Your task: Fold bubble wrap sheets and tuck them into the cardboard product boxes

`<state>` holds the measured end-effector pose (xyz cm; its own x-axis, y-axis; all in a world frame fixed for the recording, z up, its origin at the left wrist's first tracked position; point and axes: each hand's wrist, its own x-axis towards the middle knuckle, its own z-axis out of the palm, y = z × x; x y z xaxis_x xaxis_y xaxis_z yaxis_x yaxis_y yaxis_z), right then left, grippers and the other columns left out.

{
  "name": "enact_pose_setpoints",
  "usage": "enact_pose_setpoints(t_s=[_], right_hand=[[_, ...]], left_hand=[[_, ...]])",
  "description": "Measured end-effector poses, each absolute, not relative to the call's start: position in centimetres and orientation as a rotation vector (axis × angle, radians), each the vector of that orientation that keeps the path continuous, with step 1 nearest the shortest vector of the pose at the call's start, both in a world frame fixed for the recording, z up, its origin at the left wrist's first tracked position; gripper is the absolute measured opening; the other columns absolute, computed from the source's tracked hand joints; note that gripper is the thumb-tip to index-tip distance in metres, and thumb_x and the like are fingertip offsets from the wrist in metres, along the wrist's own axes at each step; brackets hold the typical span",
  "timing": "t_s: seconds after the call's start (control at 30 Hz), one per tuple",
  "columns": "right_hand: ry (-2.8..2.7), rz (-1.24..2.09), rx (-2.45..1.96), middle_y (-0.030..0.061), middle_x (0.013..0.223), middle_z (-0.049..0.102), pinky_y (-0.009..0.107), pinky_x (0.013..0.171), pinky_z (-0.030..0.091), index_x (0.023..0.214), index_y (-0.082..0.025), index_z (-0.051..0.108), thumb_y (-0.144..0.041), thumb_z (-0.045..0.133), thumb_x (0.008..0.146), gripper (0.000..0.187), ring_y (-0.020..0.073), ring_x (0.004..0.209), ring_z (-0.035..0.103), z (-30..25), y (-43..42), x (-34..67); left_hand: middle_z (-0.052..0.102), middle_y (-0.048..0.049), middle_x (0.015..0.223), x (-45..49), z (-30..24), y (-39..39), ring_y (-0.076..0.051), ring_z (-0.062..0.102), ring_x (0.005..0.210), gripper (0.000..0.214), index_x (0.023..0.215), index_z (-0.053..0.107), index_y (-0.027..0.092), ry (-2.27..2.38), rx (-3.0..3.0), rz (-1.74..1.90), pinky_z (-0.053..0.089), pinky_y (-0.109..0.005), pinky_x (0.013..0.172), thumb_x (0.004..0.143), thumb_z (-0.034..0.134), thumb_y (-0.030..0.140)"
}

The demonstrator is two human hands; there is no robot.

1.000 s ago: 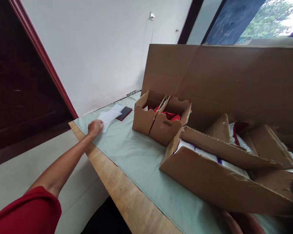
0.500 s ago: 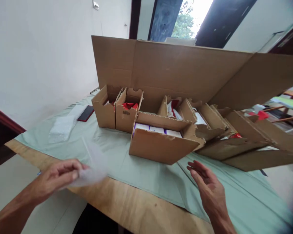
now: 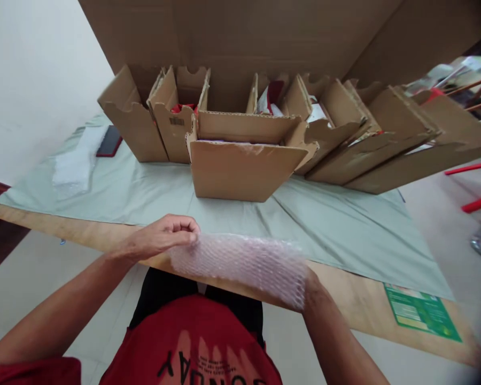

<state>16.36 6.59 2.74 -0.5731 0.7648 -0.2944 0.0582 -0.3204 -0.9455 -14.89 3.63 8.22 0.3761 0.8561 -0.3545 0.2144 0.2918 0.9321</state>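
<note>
A clear bubble wrap piece, possibly a pouch, stretches between my two hands above the table's front edge. My left hand is closed, pinching its upper left corner between thumb and fingers. My right hand lies behind or inside the right end of the wrap. Only a pinkish blur shows through the bubbles there, so its fingers cannot be made out. Just beyond the wrap stands a cardboard box on the green cloth.
Several open cardboard bins stand in a row at the back, some with red or white packets inside. A tall cardboard panel rises behind them. More bubble wrap and a dark phone-like slab lie left. A green printed sheet lies right.
My view has tilted down. My left hand has brought the bubble wrap rightward, in front of me. My right hand, open and apart before, is now at the wrap's right end.
</note>
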Motion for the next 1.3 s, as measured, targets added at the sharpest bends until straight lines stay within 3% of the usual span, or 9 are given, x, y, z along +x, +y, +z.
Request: enact_pose_setpoints(t_s=[0.13,0.27,0.4,0.63,0.77,0.9,1.07,1.17,1.3], right_hand=[[-1.249,1.991,-1.057,0.0109,0.099,0.079,0.045,0.088,0.057,0.105,-0.023,0.079,-0.078,0.063,0.078,0.063,0.0326,0.102,0.072,3.4,7.6,17.7],[-1.379,1.840,-1.148,0.0048,0.092,0.077,0.034,0.081,0.054,0.095,-0.021,0.078,-0.056,0.081,0.077,0.040,0.0217,0.086,0.069,3.3,8.1,16.9],[-1.425,1.641,-1.267,-0.0004,0.070,0.065,0.026,0.062,0.045,0.073,-0.019,0.070,-0.051,0.079,0.080,0.035,0.0139,0.065,0.056,2.4,7.7,16.1],[-1.140,1.685,-1.380,0.0005,0.070,0.065,0.027,0.057,0.046,0.079,-0.018,0.070,-0.060,0.085,0.070,0.045,0.0148,0.061,0.055,1.8,6.6,15.4],[-1.060,1.768,-1.398,0.0001,0.061,0.062,0.027,0.053,0.045,0.070,-0.018,0.065,-0.068,0.084,0.067,0.053,0.0145,0.055,0.053,2.5,5.9,15.3],[-1.085,1.818,-1.375,0.0013,0.058,0.060,0.027,0.050,0.044,0.062,-0.018,0.061,-0.077,0.077,0.068,0.061,0.0143,0.052,0.052,3.0,5.2,16.7],[-1.533,1.256,-1.606,0.0042,0.066,0.066,0.028,0.051,0.046,0.065,-0.021,0.062,-0.074,0.058,0.087,0.058,0.0167,0.055,0.057,3.0,3.3,20.2],[-1.796,0.731,-1.672,0.0027,0.068,0.069,0.029,0.056,0.049,0.074,-0.024,0.066,-0.056,0.061,0.093,0.037,0.0183,0.059,0.060,3.6,1.7,21.5],[-2.039,0.554,-1.319,0.0044,0.083,0.074,0.032,0.070,0.056,0.086,-0.026,0.066,-0.031,0.060,0.098,0.015,0.0211,0.074,0.069,5.1,1.3,19.3]], left_hand=[[0.059,0.0031,0.072,-15.1,7.3,5.0,-0.014,0.054,0.067,0.032,0.103,0.066,0.019,1.321,1.299,0.501,0.039,-0.026,0.063,0.089,0.062,0.048],[0.057,0.0034,0.068,-14.8,6.4,5.8,-0.016,0.056,0.063,0.040,0.119,0.063,0.019,1.446,1.435,0.458,0.041,-0.027,0.059,0.092,0.055,0.047],[0.070,-0.0098,0.114,-14.3,6.6,4.1,-0.026,0.066,0.105,0.035,0.122,0.064,0.021,1.731,1.892,0.726,0.055,-0.041,0.085,0.094,0.058,0.040],[0.045,-0.0219,0.156,-10.2,3.9,-1.1,-0.039,0.043,0.144,0.066,0.140,0.053,0.019,1.468,2.430,0.727,0.044,-0.060,0.113,0.082,0.078,0.038],[0.072,-0.0129,0.125,-10.3,2.8,-0.7,-0.029,0.066,0.120,0.028,0.114,0.068,0.019,1.516,2.259,0.865,0.049,-0.053,0.107,0.090,0.056,0.014],[0.076,0.0010,0.080,-12.6,6.0,2.9,-0.018,0.070,0.072,0.032,0.111,0.070,0.022,1.512,1.920,0.569,0.056,-0.034,0.073,0.086,0.052,0.016],[0.076,-0.0032,0.081,-13.3,8.4,8.0,-0.025,0.072,0.082,0.034,0.120,0.066,0.019,1.758,2.108,0.201,0.054,-0.038,0.081,0.087,0.064,0.025],[0.074,-0.0147,0.109,-12.9,7.2,7.2,-0.034,0.068,0.109,0.037,0.125,0.062,0.015,1.953,2.320,0.464,0.050,-0.052,0.099,0.089,0.065,0.023],[0.064,-0.0180,0.134,-12.0,5.1,2.4,-0.032,0.057,0.128,0.033,0.128,0.059,0.016,1.833,2.551,0.901,0.049,-0.052,0.107,0.095,0.056,0.012]])
